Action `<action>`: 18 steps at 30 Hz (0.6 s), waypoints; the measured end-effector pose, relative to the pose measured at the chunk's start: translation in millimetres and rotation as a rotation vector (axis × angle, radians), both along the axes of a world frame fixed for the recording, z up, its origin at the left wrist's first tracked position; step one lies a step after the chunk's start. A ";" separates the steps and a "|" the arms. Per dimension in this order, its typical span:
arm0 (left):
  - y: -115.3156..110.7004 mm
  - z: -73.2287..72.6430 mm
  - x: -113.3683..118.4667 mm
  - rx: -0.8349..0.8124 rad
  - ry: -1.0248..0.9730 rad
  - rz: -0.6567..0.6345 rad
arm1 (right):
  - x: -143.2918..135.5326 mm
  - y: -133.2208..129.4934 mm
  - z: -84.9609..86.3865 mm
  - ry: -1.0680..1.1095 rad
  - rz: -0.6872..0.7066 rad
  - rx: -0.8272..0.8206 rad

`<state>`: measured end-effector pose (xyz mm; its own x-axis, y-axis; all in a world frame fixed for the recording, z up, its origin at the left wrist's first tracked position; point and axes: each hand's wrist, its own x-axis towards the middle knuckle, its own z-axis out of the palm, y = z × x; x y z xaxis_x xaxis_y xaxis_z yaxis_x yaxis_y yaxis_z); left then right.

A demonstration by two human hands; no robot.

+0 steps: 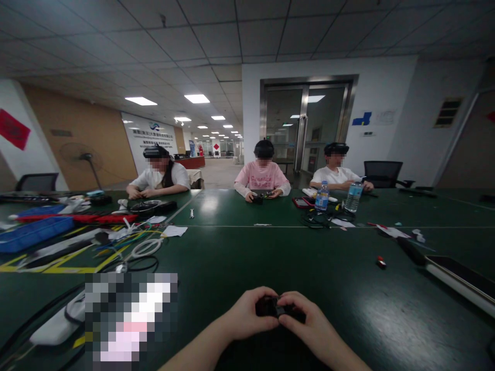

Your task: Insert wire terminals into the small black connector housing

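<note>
Dark-green table in a wide white-walled office, both hands around a small black object.

My left hand and right hand are wrapping around a small dark object, so my fingers are hiding its ends and I'm not making out what it is. The bottom edge is cutting off both my forearms. Coarse pixel blocks are covering something bright on my left and hiding part of the white power strip. The left edge is cropping the blue tray; the right edge, a long white-sided thing. Pixelation is masking three people's faces, and the wall sign's smaller lettering is blurring.
</note>
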<state>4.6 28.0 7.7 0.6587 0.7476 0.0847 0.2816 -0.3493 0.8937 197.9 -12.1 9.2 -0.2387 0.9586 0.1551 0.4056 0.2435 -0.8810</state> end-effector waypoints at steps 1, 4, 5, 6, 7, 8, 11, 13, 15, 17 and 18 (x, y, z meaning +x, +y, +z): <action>0.1 -0.4 0.0 0.027 0.016 0.011 | 0.3 -0.1 0.4 -0.007 0.001 -0.007; 0.0 -0.3 -0.2 0.102 0.060 0.046 | 1.4 -0.1 0.4 -0.011 0.019 -0.028; -0.1 0.0 -0.2 0.095 0.063 0.048 | 1.7 0.0 0.1 -0.006 0.029 -0.028; -0.2 0.3 -0.1 0.074 0.057 0.043 | 1.8 0.0 -0.3 0.000 0.036 -0.025; -0.4 0.5 0.0 0.042 0.047 0.033 | 1.7 0.1 -0.8 0.008 0.039 -0.021; -0.4 0.6 0.1 0.011 0.037 0.024 | 1.4 0.1 -1.4 0.017 0.039 -0.021; -0.4 0.4 0.7 -0.024 0.020 0.009 | 0.3 -0.1 -2.2 0.040 0.025 -0.024; -0.2 0.1 1.0 -0.025 0.012 0.009 | 0.1 -0.2 -1.3 0.037 -0.007 -0.017; 0.0 -0.1 1.3 -0.026 0.006 0.018 | 1.4 0.1 1.3 0.031 -0.060 0.003; 0.2 0.0 1.3 -0.035 0.005 0.031 | 4.8 1.1 4.9 0.040 -0.112 0.023; 0.4 0.1 1.2 -0.044 0.006 0.035 | 7.2 1.9 7.0 0.053 -0.129 0.032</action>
